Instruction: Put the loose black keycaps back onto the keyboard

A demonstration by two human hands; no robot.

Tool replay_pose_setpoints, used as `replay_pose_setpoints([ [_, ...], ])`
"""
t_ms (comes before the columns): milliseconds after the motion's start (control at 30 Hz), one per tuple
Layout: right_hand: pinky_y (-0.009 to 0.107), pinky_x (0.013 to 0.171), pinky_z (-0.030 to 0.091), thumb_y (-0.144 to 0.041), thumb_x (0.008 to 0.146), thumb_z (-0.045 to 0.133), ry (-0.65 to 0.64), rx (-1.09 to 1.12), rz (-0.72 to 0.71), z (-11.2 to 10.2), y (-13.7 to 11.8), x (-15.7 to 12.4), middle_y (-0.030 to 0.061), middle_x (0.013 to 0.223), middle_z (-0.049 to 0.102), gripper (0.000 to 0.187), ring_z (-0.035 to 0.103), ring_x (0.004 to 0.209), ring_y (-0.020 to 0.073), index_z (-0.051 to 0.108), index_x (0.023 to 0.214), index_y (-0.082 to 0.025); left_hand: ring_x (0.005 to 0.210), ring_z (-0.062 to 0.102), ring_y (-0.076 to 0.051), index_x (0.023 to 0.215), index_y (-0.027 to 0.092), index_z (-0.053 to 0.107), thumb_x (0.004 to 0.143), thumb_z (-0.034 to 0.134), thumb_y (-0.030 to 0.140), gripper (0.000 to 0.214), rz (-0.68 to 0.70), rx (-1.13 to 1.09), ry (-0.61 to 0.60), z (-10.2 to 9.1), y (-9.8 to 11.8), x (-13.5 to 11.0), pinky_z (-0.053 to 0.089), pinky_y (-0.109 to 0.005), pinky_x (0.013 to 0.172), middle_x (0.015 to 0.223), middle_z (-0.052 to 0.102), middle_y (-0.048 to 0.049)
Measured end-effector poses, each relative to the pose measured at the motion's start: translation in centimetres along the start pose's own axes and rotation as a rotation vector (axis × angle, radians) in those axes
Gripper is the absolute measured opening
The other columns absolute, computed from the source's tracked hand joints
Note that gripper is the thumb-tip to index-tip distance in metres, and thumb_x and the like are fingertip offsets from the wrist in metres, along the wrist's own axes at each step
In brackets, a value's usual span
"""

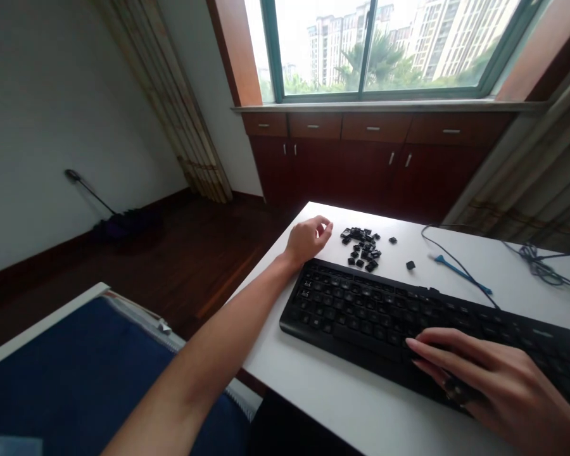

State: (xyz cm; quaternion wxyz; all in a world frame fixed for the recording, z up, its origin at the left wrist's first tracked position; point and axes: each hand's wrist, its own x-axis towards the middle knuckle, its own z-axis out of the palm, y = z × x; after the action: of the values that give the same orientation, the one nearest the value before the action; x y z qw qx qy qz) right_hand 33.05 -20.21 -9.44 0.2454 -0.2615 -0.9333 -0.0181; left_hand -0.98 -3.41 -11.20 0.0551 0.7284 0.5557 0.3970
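Note:
A black computer keyboard (pixel 375 316) lies on the white table (pixel 285 361), with several keycaps missing from none of the rows that I can clearly tell. My right hand (pixel 484 373) rests over its right part, fingers bent down onto the keys, and a small dark item shows under the fingers, unclear in shape. My left hand (pixel 308 240) lies on the tabletop with its fingers loosely curled, right next to a heap of black keycaps (pixel 361 246). Two loose keycaps (pixel 410 265) lie farther right.
A thin blue tool (pixel 460 273) and a tangled dark cable (pixel 534 261) lie beyond the keyboard at the right. A blue padded seat (pixel 76 367) stands at lower left. Wooden cabinets (pixel 370 158) stand past the far table edge, below a window.

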Motion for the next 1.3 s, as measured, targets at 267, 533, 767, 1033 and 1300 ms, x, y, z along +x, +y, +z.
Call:
replay_pose_setpoints([
  [267, 0.029, 0.079, 0.062, -0.006, 0.080, 0.052, -0.048, -0.060, -0.017, 0.9, -0.1, 0.8, 0.0052, 0.127, 0.070, 0.055, 0.073, 0.101, 0.0238, 0.064, 0.130, -0.024, 0.068, 0.065, -0.015, 0.098, 0.021, 0.070, 0.091, 0.058, 0.036, 0.020, -0.036, -0.040, -0.109, 0.4, -0.8, 0.0, 0.049, -0.024, 0.068, 0.079, 0.073, -0.0003],
  [533, 0.032, 0.084, 0.057, -0.009, 0.087, 0.060, 0.037, 0.090, 0.126, 6.1, -2.5, 13.5, 0.0023, 0.117, 0.074, 0.031, 0.072, 0.099, 0.0207, 0.068, 0.113, -0.024, 0.071, 0.066, -0.016, 0.101, 0.022, 0.068, 0.091, 0.058, 0.034, 0.019, -0.039, -0.067, -0.156, 0.4, -1.0, -0.1, 0.051, -0.026, 0.072, 0.081, 0.074, 0.0000],
  [767, 0.032, 0.078, 0.058, -0.029, 0.093, 0.061, -0.070, 0.100, 0.272, 8.3, -2.0, 16.9, -0.0022, 0.111, 0.076, 0.015, 0.074, 0.093, 0.0204, 0.072, 0.103, -0.028, 0.075, 0.067, -0.017, 0.100, 0.023, 0.069, 0.091, 0.058, 0.036, 0.020, -0.043, -0.089, -0.180, 0.5, -1.4, 0.0, 0.052, -0.028, 0.076, 0.082, 0.074, -0.0004],
  [1033, 0.034, 0.085, 0.060, -0.012, 0.087, 0.056, -0.150, 0.087, 0.228, 7.6, -1.9, 16.1, 0.0000, 0.121, 0.073, 0.035, 0.073, 0.101, 0.0213, 0.070, 0.115, -0.027, 0.080, 0.068, -0.020, 0.100, 0.024, 0.069, 0.091, 0.057, 0.038, 0.020, -0.069, -0.099, -0.202, 0.5, -1.4, 0.2, 0.053, -0.031, 0.080, 0.085, 0.074, -0.0008],
  [1300, 0.034, 0.081, 0.062, -0.005, 0.080, 0.053, -0.162, 0.051, 0.207, 7.1, -2.3, 16.7, 0.0015, 0.120, 0.073, 0.041, 0.074, 0.096, 0.0218, 0.072, 0.111, -0.025, 0.083, 0.069, -0.021, 0.100, 0.023, 0.069, 0.091, 0.057, 0.036, 0.020, -0.080, -0.104, -0.219, 0.2, -1.1, 0.1, 0.053, -0.032, 0.081, 0.087, 0.074, -0.0030],
])
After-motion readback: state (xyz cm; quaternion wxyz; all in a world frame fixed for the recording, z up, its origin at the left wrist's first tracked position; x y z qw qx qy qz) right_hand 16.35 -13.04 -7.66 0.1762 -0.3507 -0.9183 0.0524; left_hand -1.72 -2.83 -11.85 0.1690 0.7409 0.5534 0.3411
